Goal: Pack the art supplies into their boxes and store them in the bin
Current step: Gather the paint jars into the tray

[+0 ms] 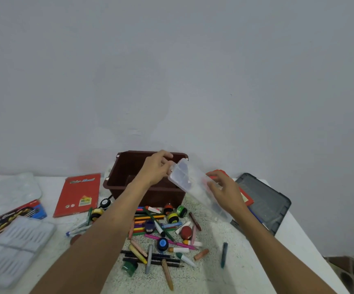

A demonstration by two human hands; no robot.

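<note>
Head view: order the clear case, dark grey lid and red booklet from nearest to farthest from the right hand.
1. clear case, held by the right hand itself.
2. dark grey lid, on the table just to that hand's right.
3. red booklet, far left, beyond the brown bin.

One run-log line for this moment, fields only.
hands: left hand and right hand both hold clear box | box: tilted, off table, near brown bin | supplies: many loose on table

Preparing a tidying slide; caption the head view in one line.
Left hand and right hand hold a clear case tilted near the brown bin, crayons and paint pots scattered below.
</note>
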